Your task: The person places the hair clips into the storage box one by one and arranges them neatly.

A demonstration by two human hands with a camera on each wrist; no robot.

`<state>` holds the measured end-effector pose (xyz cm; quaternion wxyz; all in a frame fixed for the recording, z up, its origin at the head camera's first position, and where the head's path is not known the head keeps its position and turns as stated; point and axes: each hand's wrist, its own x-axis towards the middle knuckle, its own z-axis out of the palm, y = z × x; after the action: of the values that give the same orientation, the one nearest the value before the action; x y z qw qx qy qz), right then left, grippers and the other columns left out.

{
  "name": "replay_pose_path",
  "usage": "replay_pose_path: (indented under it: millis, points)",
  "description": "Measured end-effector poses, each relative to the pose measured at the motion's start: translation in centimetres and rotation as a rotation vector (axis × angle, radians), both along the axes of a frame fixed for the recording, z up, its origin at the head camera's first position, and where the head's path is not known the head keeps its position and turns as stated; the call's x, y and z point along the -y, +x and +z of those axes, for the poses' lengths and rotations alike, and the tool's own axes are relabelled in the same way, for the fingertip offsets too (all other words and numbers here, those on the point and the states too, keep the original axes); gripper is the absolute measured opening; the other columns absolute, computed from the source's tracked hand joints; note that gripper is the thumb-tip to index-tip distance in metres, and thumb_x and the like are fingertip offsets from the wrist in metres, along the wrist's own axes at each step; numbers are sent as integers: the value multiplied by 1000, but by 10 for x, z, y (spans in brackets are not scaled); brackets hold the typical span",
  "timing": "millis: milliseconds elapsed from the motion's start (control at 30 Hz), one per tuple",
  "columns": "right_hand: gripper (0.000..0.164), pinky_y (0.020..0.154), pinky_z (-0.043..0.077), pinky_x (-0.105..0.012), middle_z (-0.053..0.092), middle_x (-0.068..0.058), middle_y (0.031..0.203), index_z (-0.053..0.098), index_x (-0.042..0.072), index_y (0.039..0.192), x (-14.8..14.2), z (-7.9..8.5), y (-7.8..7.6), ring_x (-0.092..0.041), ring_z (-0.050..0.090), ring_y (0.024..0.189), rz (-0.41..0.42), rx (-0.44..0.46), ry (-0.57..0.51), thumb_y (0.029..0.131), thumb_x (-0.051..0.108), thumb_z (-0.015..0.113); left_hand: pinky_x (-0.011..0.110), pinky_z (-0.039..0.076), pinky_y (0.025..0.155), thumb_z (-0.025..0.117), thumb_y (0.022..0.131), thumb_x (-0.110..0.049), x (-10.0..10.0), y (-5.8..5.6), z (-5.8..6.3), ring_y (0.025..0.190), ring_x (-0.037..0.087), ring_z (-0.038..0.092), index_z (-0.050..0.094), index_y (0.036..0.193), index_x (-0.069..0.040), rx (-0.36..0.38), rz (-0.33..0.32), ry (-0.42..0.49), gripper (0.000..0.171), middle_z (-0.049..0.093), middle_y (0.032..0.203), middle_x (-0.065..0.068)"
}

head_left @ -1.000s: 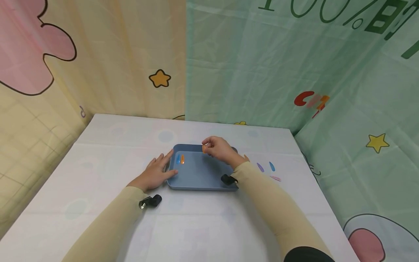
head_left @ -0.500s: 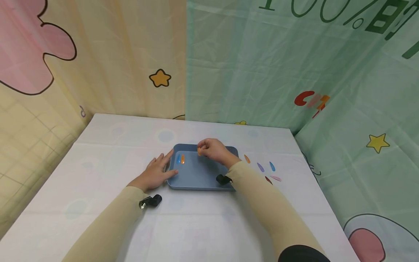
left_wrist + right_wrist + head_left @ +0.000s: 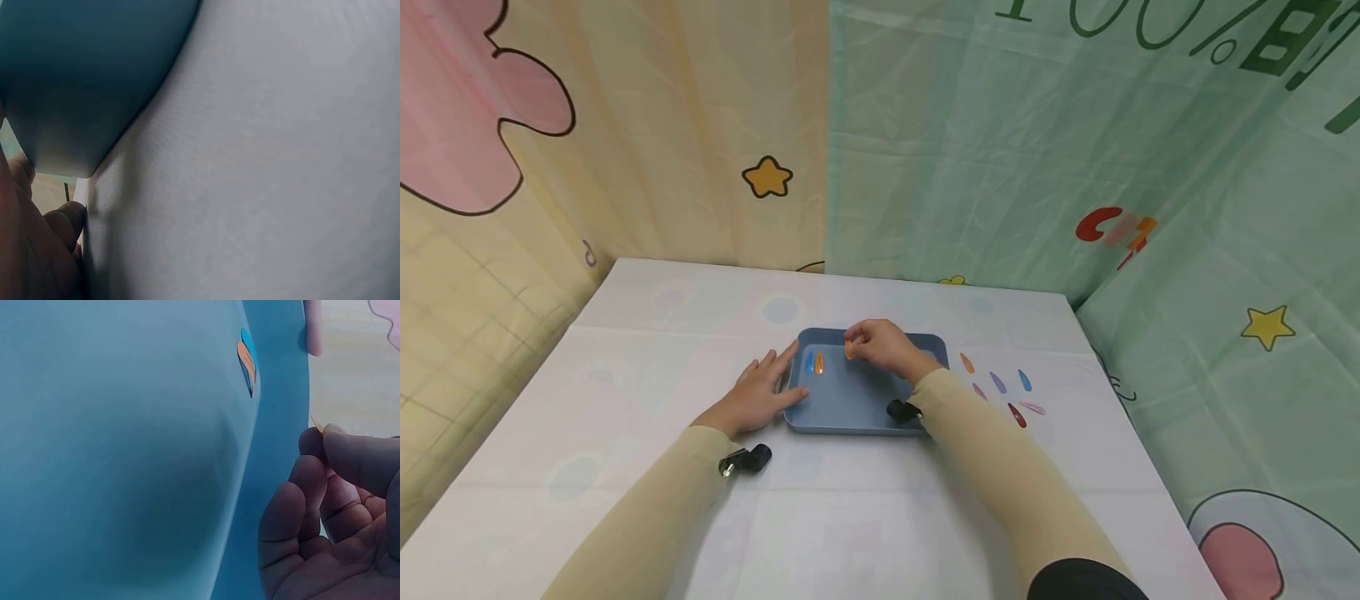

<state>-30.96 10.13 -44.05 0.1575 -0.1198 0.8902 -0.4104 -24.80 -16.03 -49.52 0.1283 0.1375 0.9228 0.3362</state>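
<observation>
And here in the right hand (image 3: pixel 880 343) we have an orange hair clip (image 3: pixel 317 424), pinched between thumb and forefinger, held above the far part of the blue-grey tray (image 3: pixel 850 408) — only a narrow tip pokes past the fingertips, so we can't tell exactly how much is gripped. Our left hand (image 3: pixel 758 402) lies spread over the tray's left edge, fingers straight and apart. Inside the tray, a blue clip (image 3: pixel 809 363) and a bronze-orange clip (image 3: pixel 819 363) sit side by side near the left wall. Out on the tabletop (image 3: pixel 820 517), right of the tray, we spot a lilac clip (image 3: pixel 997 382), a dark red clip (image 3: pixel 1017 416) and others near them. How will ours handle? We'd judge it feather-light, thin and stiff with a little spring, its glossy face apt to slip or spin under a lazy pinch. We'd take it by its long edges near the broad end — fingertips only, lightly, since a hard squeeze on the flat faces might flex it or snap it over.
</observation>
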Motion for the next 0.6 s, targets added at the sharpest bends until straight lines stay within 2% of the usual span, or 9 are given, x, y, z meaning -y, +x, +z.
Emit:
replay_pose_path:
  millis: [333, 600]
  points:
    - [26, 62, 47, -21, 79, -7, 97, 72, 3, 126, 6, -6, -3, -10, 58, 73, 0, 4, 6, 101, 9, 68, 62, -3, 133, 60, 101, -59, 0, 0, 1, 164, 44, 3, 7, 172, -30, 8, -1, -1, 93, 16, 176, 18]
    - [27, 65, 48, -22, 77, -5, 96, 73, 6, 126, 11, -9, -3, -11, 59, 76, -21, 10, 32, 100, 13, 70, 61, -3, 133, 61, 101, -60, 0, -1, 1, 165, 43, 3, 6, 171, -31, 16, 0, 0, 94, 16, 177, 17]
